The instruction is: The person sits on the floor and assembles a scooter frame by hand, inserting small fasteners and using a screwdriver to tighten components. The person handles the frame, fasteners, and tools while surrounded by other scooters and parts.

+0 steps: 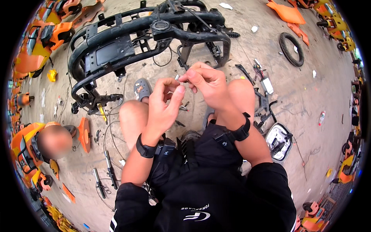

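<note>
Left hand (165, 104) at metal piece (177, 77), black frame (160, 26) beyond; tyre (284, 47)

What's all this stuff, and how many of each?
Small metal piece: 1, silver, at the fingertips
Vehicle frame: 1, black, floor ahead
Tyre: 1, black, floor, upper right
Rods: 2, black and silver, floor, lower left
Shell: 1, white, black rim, floor, right
Scooters: many, orange and yellow, around the edges
Loose panels: several, orange, floor, both sides
Small parts: uncountable, mixed colours, floor
Clog: 1 clear, grey, left foot
Wristbands: 2, black, wrists
Shirt: 1, black, bottom
Knees: 2, bare, middle
Left hand: 1, bare, middle
Right hand: 1, bare, middle
</note>
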A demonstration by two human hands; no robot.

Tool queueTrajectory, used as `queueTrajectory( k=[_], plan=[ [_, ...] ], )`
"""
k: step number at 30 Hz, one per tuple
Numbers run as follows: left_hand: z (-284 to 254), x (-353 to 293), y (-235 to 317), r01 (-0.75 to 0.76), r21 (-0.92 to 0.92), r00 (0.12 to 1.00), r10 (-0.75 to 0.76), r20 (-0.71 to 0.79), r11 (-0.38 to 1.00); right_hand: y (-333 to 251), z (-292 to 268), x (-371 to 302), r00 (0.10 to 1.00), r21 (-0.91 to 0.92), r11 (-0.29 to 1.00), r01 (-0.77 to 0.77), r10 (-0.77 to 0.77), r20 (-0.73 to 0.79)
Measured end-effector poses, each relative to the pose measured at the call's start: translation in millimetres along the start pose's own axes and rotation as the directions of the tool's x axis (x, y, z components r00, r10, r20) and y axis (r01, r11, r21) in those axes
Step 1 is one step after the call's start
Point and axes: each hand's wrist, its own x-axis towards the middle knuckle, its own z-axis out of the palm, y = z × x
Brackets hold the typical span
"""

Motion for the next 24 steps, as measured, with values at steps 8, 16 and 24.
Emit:
queueTrajectory(
  k=[8,16,24],
  plan=[
    [-4.3,10.7,-1.0,-0.164,0.129,0.984,0.171,-0.050,0.978,0.6,7.8,-2.3,0.997,0.178,0.982,-0.068,0.062,0.042],
    [0.8,10.2,16.5,-0.047,-0.131,0.998,0.041,-0.050,0.990,1.0,4.6,-4.2,0.997,0.183,0.980,-0.078,0.082,-0.012],
    [-7.7,8.7,15.4,0.038,-0.234,0.998,-0.049,-0.039,0.971,-2.2,11.9,-3.8,0.992,0.169,0.978,-0.119,0.126,-0.027]
  ],
)
